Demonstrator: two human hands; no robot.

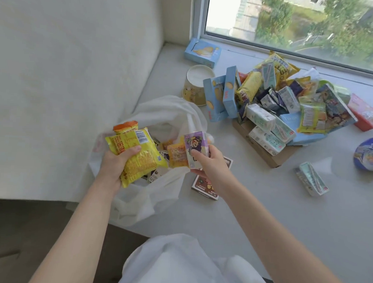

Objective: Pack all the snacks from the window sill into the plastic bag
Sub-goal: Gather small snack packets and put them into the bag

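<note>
A white plastic bag [161,110] lies open at the left end of the window sill [264,198], with several snack packs inside. My left hand [114,161] grips a yellow snack packet [138,154] over the bag's mouth; an orange packet [125,126] sits behind it. My right hand [210,163] holds a small purple drink carton [197,148] at the bag's right edge. A pile of snacks [279,102], blue boxes, yellow bags and pale cartons, lies near the window.
A dark snack box [205,185] lies under my right hand. A paper cup [197,84], a blue box [202,52], a lone carton [312,179], a pink box [364,115] and a blue round pack [371,155] sit on the sill. A white wall stands left.
</note>
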